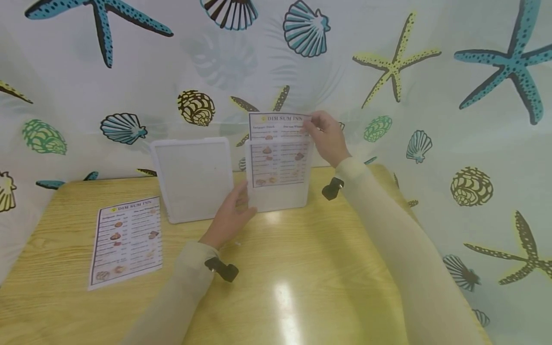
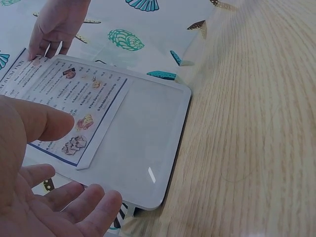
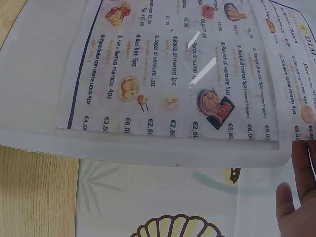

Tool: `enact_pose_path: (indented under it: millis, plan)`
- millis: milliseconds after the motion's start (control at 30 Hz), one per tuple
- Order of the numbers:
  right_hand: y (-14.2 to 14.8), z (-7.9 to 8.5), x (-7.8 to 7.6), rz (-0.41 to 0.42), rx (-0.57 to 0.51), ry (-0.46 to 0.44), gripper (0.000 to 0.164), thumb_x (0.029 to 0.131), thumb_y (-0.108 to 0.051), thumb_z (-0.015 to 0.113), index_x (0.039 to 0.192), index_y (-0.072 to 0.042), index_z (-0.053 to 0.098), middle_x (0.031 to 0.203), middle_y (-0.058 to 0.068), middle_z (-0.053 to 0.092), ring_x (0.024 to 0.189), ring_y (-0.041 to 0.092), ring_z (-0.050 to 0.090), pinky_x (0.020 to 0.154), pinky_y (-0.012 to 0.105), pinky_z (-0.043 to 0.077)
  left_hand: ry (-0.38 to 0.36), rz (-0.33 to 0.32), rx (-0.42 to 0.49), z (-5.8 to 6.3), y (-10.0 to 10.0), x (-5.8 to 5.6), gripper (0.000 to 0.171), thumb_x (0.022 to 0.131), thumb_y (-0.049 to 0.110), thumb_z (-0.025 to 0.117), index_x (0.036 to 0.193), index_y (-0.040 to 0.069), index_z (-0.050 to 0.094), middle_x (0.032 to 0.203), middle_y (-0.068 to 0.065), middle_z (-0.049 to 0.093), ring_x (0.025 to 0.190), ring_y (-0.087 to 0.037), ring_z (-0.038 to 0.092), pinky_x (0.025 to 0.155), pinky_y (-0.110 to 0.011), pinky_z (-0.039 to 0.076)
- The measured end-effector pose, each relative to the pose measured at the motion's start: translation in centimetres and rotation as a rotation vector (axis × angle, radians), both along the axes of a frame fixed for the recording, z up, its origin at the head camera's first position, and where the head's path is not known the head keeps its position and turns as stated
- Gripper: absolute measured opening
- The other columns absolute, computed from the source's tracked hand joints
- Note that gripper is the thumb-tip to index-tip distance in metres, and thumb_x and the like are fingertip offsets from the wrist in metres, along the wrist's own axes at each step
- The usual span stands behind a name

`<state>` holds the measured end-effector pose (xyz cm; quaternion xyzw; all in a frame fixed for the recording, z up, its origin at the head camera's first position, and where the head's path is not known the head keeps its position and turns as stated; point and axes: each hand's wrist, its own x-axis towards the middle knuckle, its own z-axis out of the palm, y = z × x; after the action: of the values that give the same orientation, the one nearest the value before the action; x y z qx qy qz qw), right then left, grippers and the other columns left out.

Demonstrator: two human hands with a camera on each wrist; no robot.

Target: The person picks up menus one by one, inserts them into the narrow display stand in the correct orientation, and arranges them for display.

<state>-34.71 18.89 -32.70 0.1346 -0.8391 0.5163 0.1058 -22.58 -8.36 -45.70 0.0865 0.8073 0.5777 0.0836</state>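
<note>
In the head view my right hand pinches the top right corner of a printed menu sheet headed DIM SUM INN. Most of the sheet sits inside a clear, white-edged upright holder; its top strip sticks out above. Beside the holder's left edge is my left hand, its thumb near the lower corner. From the left wrist, the left hand shows loosely spread fingers along that edge; whether they touch it is unclear. Only part of the right hand shows in the right wrist view.
A second white-edged holder stands to the left, with no sheet in it. Another menu sheet lies on the wooden table at the left. Behind the table hangs a shell-and-starfish patterned curtain.
</note>
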Motion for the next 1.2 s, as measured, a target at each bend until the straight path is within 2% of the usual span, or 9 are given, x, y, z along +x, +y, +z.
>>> enact_pose_path:
  millis: [200, 467, 767, 933, 1200]
  plan:
    - [-0.13, -0.32, 0.04, -0.01, 0.004, -0.036, 0.023, 0.107, -0.032, 0.058, 0.114, -0.012, 0.066, 0.117, 0.0, 0.07, 0.121, 0.014, 0.059, 0.114, 0.041, 0.042, 0.0, 0.002, 0.002, -0.05, 0.07, -0.05, 0.08, 0.102, 0.026, 0.063, 0.167, 0.023, 0.016, 0.17, -0.008, 0.023, 0.15, -0.035, 0.035, 0.118, -0.06, 0.037]
    - [-0.08, -0.48, 0.2, 0.001, 0.01, -0.031, 0.025, 0.107, -0.031, 0.058, 0.116, -0.01, 0.065, 0.12, 0.002, 0.069, 0.122, 0.017, 0.058, 0.115, 0.043, 0.041, -0.003, 0.012, 0.004, 0.22, 0.27, 0.04, 0.08, 0.102, 0.024, 0.063, 0.167, 0.021, 0.016, 0.169, -0.011, 0.026, 0.151, -0.035, 0.034, 0.119, -0.058, 0.036]
    - [0.05, -0.57, 0.07, 0.036, 0.038, -0.083, 0.021, 0.105, -0.034, 0.06, 0.111, -0.015, 0.063, 0.119, -0.003, 0.069, 0.121, 0.013, 0.059, 0.114, 0.042, 0.042, -0.001, 0.006, 0.013, 0.23, 0.29, 0.04, 0.08, 0.102, 0.023, 0.063, 0.167, 0.02, 0.016, 0.169, -0.012, 0.026, 0.15, -0.036, 0.034, 0.119, -0.058, 0.036]
    - [0.09, -0.46, -0.1, 0.044, 0.027, -0.054, 0.02, 0.106, -0.033, 0.059, 0.11, -0.014, 0.064, 0.118, -0.003, 0.07, 0.12, 0.013, 0.059, 0.115, 0.043, 0.04, -0.003, 0.004, 0.018, 0.21, 0.27, 0.15, 0.08, 0.102, 0.023, 0.063, 0.166, 0.02, 0.017, 0.168, -0.012, 0.026, 0.15, -0.036, 0.034, 0.119, -0.057, 0.036]
    - [-0.11, -0.31, -0.01, 0.044, 0.033, -0.037, 0.019, 0.106, -0.028, 0.059, 0.112, -0.011, 0.065, 0.115, 0.001, 0.071, 0.116, 0.016, 0.061, 0.112, 0.042, 0.044, 0.006, 0.002, 0.011, 0.07, 0.15, 0.19, 0.079, 0.102, 0.023, 0.063, 0.166, 0.019, 0.017, 0.169, -0.012, 0.026, 0.15, -0.037, 0.034, 0.119, -0.058, 0.037]
